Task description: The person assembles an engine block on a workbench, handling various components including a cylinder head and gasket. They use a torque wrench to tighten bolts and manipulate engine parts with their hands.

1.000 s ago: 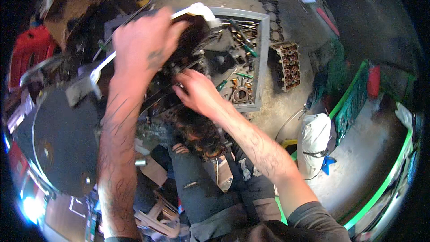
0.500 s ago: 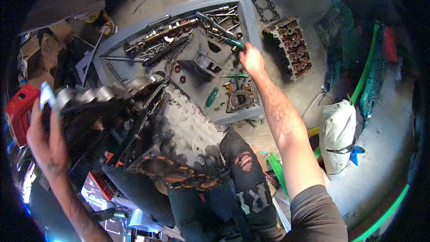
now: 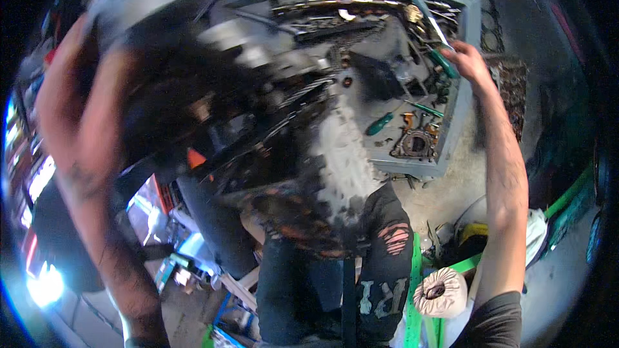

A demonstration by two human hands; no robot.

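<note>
My right hand (image 3: 465, 63) reaches over the grey metal tray (image 3: 454, 145) at its right side. Its fingers close on the silver shaft end of a green-handled screwdriver (image 3: 419, 5). Just under those fingers lies another green handle (image 3: 445, 64). At the upper left, my left hand (image 3: 97, 84) is smeared by motion beside the end of a large dark engine block (image 3: 245, 116). Something pale and bluish shows at its fingertips, too blurred to name. The block stands in front of my legs, with shiny round metal parts along its top and a chain (image 3: 303, 93) across it.
Inside the tray lie a camshaft (image 3: 335, 6), a small green screwdriver (image 3: 380, 122) and a bracket-like metal housing (image 3: 416, 144). A cylinder head (image 3: 509, 93) sits on the floor to the right, with a head gasket (image 3: 487, 16) beyond. Near my right knee is a beige cloth-covered roll (image 3: 440, 292).
My view has swung left, so the tray appears further right. My right hand has gone from the green handle to the screwdriver's shaft. My left hand has risen along the engine block.
</note>
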